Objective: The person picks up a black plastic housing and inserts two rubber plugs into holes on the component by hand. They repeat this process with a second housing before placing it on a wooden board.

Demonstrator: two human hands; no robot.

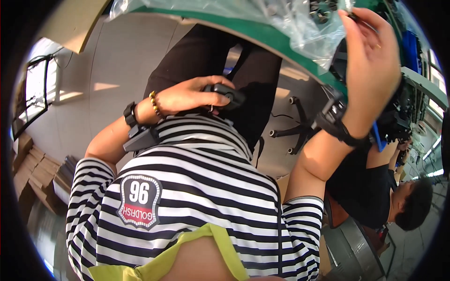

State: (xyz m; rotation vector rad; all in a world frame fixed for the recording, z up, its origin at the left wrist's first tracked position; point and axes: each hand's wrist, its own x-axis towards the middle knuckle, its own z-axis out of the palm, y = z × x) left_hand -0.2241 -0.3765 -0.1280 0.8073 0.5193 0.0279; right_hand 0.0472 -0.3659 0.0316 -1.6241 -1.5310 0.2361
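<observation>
Being clasped by the left hand [190, 95] is a black device [237, 97], while a dark piece [353, 17] is pinched between fingers [352, 33] of the right hand [375, 63].

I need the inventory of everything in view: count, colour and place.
Table: one, green top, upper edge
Plastic bags: unclear count, clear, on the table
Small piece: one, dark, top right
Handheld device: one, black, centre
Floor: one, grey, beneath
Panel: one, beige, upper left
Boxes: several, brown, left edge
Chair base: one, black, right of centre
Co-worker: at least one, black top, right
Far-right items: too small to count
Trousers: one pair, dark, upper centre
Shirt: one, black-and-white striped, lower centre
Bracelet: one, gold and dark, left wrist
Wrist units: two, black, one per wrist
Left hand: one, bare, holding the device
Right hand: one, bare, pinching the small piece
</observation>
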